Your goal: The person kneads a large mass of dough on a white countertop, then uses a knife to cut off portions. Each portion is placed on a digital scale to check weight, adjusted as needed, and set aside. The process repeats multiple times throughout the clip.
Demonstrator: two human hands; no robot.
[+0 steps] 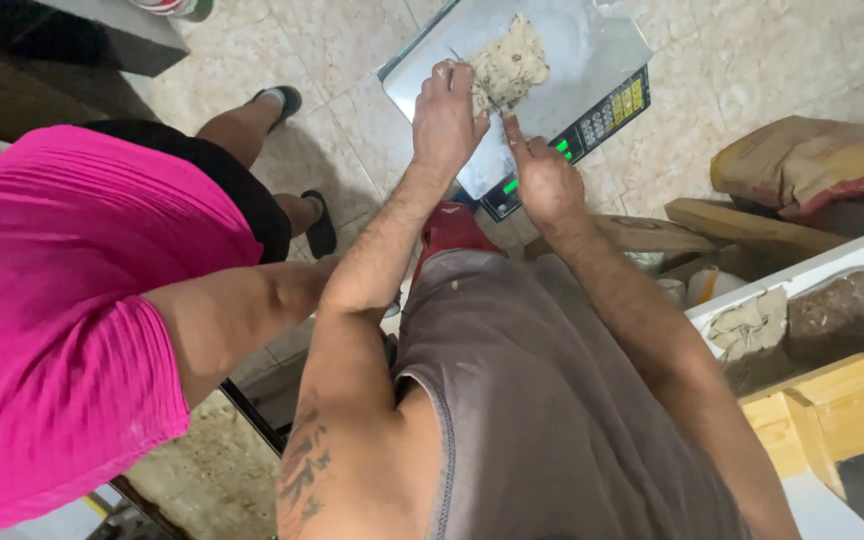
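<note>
While the head view looks straight down, both bare hands work at a digital scale (592, 40) sitting on the tiled floor (332, 40). Left hand (446, 118) lies palm down on the steel weighing pan, fingers together and bent, fingertips pressing the lower left edge of a lump of pale dough (508, 62). Right hand (544, 178) rests at the pan's near edge, index finger stretched out toward the dough, other fingers curled under; whether it pinches anything cannot be told. Dough sits in the middle of the pan, ragged and flecked, with a floury smear around it.

Scale front: dark panel with a block of yellow keys (617, 108) at the right and green lit digits (562, 147) just beside the right hand.

Packages: a slumped tan paper sack with red and yellow patches (812, 165) lies at the right, well apart from the scale. Below it a wooden board (742, 225). Lower right, a white-edged bin (832, 255) holds a brown bagged mass (847, 310) and a grey crumpled wrap (747, 330), next to yellow wooden framing (832, 400).

Own grey sleeveless shirt (542, 400) fills the bottom centre. At left stands another person in a pink shirt (62, 300) and black shorts, dark shoes (320, 232) on the tiles, arm near the wearer's left arm.
</note>
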